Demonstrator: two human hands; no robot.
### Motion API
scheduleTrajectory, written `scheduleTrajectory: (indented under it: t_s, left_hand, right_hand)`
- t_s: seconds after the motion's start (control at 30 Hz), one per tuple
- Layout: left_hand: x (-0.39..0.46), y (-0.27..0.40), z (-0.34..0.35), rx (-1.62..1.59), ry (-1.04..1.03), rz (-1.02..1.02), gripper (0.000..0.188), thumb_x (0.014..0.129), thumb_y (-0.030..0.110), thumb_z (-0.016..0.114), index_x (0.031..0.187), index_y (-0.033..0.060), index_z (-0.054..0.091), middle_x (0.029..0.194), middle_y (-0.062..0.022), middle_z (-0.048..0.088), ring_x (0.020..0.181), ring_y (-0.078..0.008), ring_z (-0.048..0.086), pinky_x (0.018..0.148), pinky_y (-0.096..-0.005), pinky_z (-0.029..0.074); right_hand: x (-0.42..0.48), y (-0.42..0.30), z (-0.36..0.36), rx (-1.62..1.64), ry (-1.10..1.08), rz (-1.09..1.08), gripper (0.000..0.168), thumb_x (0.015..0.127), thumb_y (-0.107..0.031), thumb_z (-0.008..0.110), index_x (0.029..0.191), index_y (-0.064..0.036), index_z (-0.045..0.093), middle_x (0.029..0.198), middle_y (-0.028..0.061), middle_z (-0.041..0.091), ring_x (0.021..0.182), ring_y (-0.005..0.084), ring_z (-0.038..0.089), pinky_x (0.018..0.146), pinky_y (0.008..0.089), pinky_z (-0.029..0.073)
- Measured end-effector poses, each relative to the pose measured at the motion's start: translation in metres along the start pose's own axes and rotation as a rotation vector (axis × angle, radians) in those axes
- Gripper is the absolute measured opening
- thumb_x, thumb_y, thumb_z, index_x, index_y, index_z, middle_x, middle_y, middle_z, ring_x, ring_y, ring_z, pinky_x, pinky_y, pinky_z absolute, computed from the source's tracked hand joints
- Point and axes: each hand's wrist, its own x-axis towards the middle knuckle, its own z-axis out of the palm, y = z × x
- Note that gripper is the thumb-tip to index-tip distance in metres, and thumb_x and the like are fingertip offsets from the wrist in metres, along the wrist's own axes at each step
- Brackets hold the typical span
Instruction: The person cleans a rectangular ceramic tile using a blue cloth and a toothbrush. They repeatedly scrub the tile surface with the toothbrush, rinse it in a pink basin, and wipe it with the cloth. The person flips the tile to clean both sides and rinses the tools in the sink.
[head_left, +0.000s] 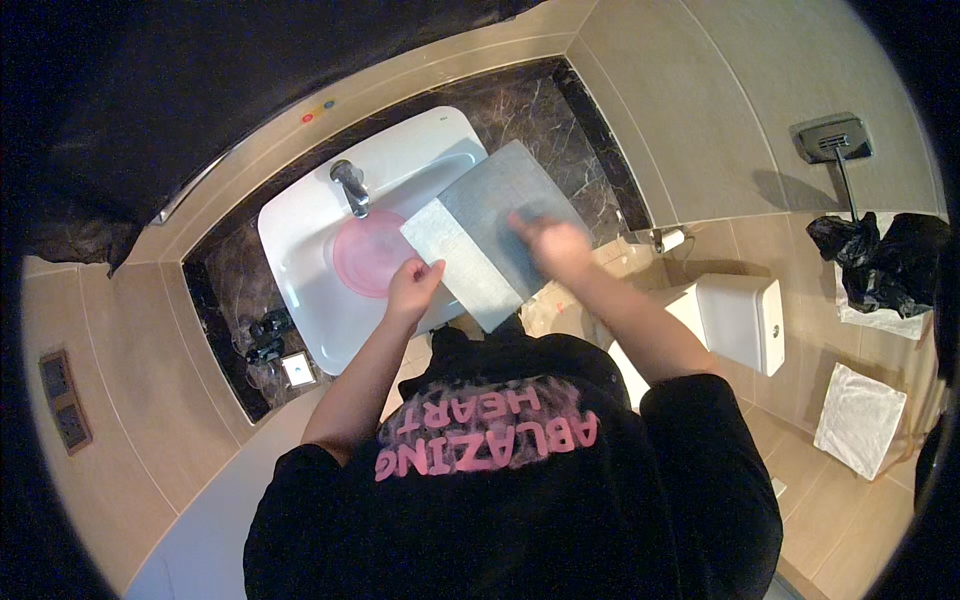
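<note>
A flat rectangular panel (502, 202), mostly grey with a whitish band along its left side, lies tilted over the right part of a white washbasin (315, 330). My left hand (414, 289) pinches the panel's left edge between thumb and fingers. Over the grey part is my right hand (555, 244), blurred, with a finger extended towards the surface; whether it holds anything is not clear. Left of the panel, a round pink basin (367, 251) sits in the washbasin under the chrome faucet (351, 187).
Dark marble countertop (525, 97) surrounds the washbasin. A small white square item (298, 369) and dark objects (266, 334) lie at its left. To the right are a white toilet (739, 319), a paper holder (667, 240) and black plastic bags (877, 255) hanging by the wall.
</note>
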Motion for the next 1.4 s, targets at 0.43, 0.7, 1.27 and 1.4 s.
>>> scheduleTrajectory:
  t_s: [0.43,0.7,1.27,1.4]
  left_hand:
    - [-0.002,0.001,-0.001,0.038,0.022,-0.001,0.037,0.087,0.035,0.069,0.071,0.0073,0.049,0.065,-0.0009,0.052,0.063,-0.0110,0.052,0.058,-0.0251,0.040]
    - [-0.007,0.014,0.004,0.019,0.039,0.000,0.035,0.087,0.031,0.069,0.070,0.0062,0.050,0.065,0.0005,0.050,0.060,-0.0087,0.044,0.054,-0.0257,0.036]
    - [-0.011,0.012,0.002,0.006,0.045,-0.040,0.033,0.088,0.031,0.067,0.073,0.0057,0.052,0.067,-0.0013,0.054,0.063,-0.0097,0.046,0.057,-0.0258,0.038]
    - [-0.011,0.014,0.004,-0.019,0.052,-0.052,0.034,0.088,0.031,0.067,0.073,0.0058,0.051,0.068,-0.0015,0.054,0.064,-0.0097,0.047,0.058,-0.0254,0.038]
  right_hand:
    - [-0.047,0.029,-0.003,0.048,0.145,0.028,0.039,0.091,-0.013,0.049,0.126,-0.029,0.059,0.086,0.0160,0.062,0.074,0.0329,0.066,0.065,0.0426,0.055]
    - [-0.005,0.052,-0.009,0.069,0.154,0.211,0.042,0.090,-0.013,0.046,0.127,-0.029,0.059,0.090,0.0199,0.065,0.076,0.0349,0.066,0.068,0.0436,0.055]
    - [-0.076,0.059,-0.001,0.181,0.219,0.308,0.041,0.086,-0.007,0.051,0.121,-0.026,0.064,0.088,0.0207,0.066,0.076,0.0385,0.065,0.068,0.0460,0.053]
    - [-0.080,0.052,-0.014,0.226,0.110,0.378,0.046,0.084,-0.006,0.049,0.123,-0.027,0.062,0.086,0.0225,0.065,0.075,0.0388,0.065,0.071,0.0465,0.053]
